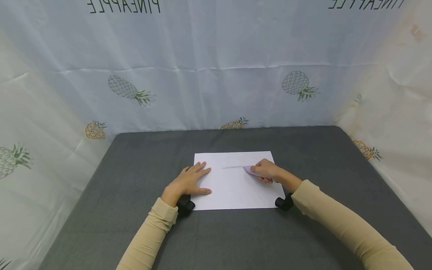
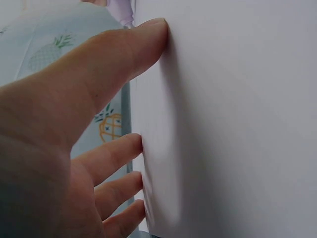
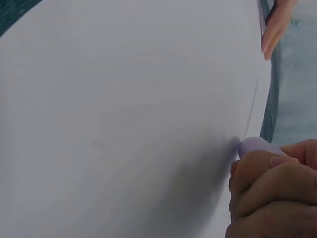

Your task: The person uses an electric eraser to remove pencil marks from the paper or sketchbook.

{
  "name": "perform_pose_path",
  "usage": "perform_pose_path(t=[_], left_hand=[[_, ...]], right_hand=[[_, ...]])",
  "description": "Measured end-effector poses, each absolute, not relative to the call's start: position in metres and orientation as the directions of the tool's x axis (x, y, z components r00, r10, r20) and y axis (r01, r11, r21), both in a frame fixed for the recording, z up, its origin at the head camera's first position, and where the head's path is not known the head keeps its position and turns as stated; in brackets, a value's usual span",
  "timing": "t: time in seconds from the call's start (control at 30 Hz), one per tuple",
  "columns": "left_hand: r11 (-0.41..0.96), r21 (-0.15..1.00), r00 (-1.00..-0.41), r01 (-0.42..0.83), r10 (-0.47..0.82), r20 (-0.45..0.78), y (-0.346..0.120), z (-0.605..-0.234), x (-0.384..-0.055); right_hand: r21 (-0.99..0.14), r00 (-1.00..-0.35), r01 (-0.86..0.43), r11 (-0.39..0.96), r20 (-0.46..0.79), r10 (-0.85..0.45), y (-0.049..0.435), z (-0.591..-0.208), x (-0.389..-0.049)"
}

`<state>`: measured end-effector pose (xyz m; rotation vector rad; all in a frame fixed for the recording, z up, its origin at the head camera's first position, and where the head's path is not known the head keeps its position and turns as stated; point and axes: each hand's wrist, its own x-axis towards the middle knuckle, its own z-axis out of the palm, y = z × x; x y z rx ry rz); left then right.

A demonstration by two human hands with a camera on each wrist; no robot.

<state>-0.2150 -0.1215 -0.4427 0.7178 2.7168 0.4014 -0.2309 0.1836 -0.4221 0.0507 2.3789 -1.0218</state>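
A white sheet of paper (image 1: 233,191) lies on the dark grey table. My left hand (image 1: 190,180) rests on its left part, fingers spread and thumb stretched inward; the left wrist view shows the thumb and fingertips against the sheet. In my right hand (image 1: 268,169) I grip a light purple tool (image 3: 258,144) with a tapered tip. Its tip meets the paper, and the curled fingers hide most of its body. Faint grey lines (image 1: 232,167) run leftward from the tip across the upper part of the sheet.
Black wrist devices (image 1: 185,205) sit under both wrists, near the paper's lower corners. A grey cloth covers the table (image 1: 236,240). Behind it and at both sides hangs a pale curtain (image 1: 209,93) printed with pineapples.
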Motion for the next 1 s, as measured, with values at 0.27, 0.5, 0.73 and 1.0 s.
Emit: perform_pose_path(t=[0.27,0.5,0.73,1.0], left_hand=[[0.839,0.346,-0.832,0.420,0.509,-0.221,-0.1208,-0.4430,-0.2151],[0.836,0.354,-0.832,0.419,0.510,-0.219,-0.1205,-0.4428,-0.2142],[0.837,0.349,-0.832,0.423,0.511,-0.217,-0.1209,-0.4444,-0.2155],[0.836,0.340,-0.831,0.430,0.514,-0.213,-0.1209,-0.4443,-0.2154]], right_hand=[[-0.661,-0.853,0.240,0.711,-0.493,-0.170,0.1833,-0.4225,-0.2316],[-0.651,-0.848,0.241,0.719,-0.501,-0.170,0.1825,-0.4227,-0.2324],[-0.648,-0.848,0.248,0.720,-0.504,-0.162,0.1814,-0.4225,-0.2316],[-0.648,-0.845,0.230,0.726,-0.502,-0.181,0.1800,-0.4208,-0.2309]])
